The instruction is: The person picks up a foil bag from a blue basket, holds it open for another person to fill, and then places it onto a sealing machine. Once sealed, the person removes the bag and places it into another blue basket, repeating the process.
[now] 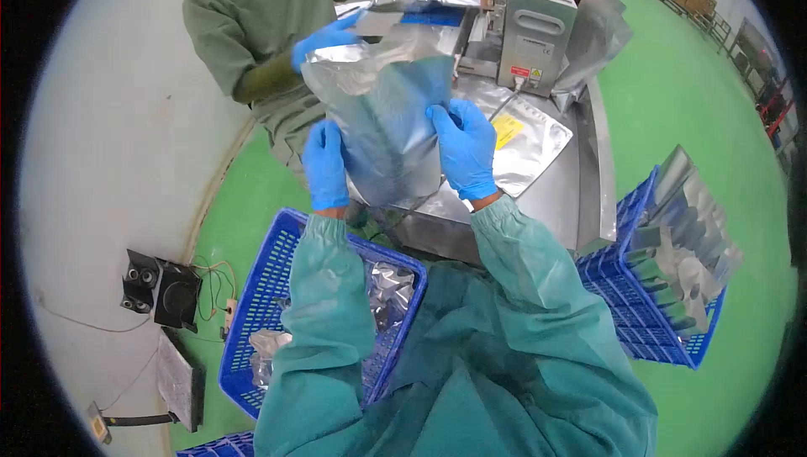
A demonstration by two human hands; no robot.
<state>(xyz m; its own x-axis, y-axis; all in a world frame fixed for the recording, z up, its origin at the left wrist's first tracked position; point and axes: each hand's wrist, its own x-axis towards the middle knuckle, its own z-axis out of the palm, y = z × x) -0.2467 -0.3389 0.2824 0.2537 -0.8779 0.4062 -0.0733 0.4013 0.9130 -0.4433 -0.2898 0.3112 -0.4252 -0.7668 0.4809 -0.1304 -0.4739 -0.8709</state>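
Observation:
A silver foil pouch (387,121) is held up in front of me, between my two blue-gloved hands. My left hand (325,167) grips its left edge. On the other side, my right hand (464,142) pinches the right edge, thumb on the near face. Behind the pouch stands a grey sealing machine (538,32) with a lit control panel. Below it, another foil pouch with a yellow label (508,129) lies flat on the metal table (555,205). The pouch's far face and some of my fingertips are hidden.
A co-worker in green (261,28) stands across, blue gloves near more foil at the machine. A blue basket (282,238) with foil pouches sits below my left arm. Another blue basket (618,276), filled with pouches, stands at right. Speakers (168,289) are by the wall.

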